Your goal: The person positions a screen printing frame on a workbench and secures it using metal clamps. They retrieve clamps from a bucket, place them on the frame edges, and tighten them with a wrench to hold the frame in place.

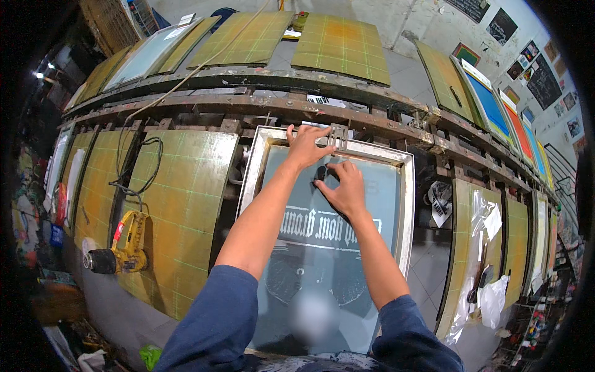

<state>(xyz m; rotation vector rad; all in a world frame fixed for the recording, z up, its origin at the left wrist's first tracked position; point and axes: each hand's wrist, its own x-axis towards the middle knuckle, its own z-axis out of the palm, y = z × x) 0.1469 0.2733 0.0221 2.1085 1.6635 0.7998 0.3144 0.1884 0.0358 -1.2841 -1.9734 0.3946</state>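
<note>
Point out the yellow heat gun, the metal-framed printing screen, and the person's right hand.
yellow heat gun [127, 243]: head view, on its yellow body.
metal-framed printing screen [251, 170]: head view, on the left frame rail.
right hand [344, 189]: head view, on the back of the hand.

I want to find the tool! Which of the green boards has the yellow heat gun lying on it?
The green board just left of the metal-framed screen that both hands work on. The yellow heat gun lies on its lower left edge; the other boards hold none.

This is a screen-printing workshop: green gridded platens [180, 204] line a rusty metal rail [248, 102], a framed printing screen [396, 204] lies in place, colourful screens [505, 115] lean by the wall (posters above), and a yellow heat gun [124, 248] rests nearby.
</note>
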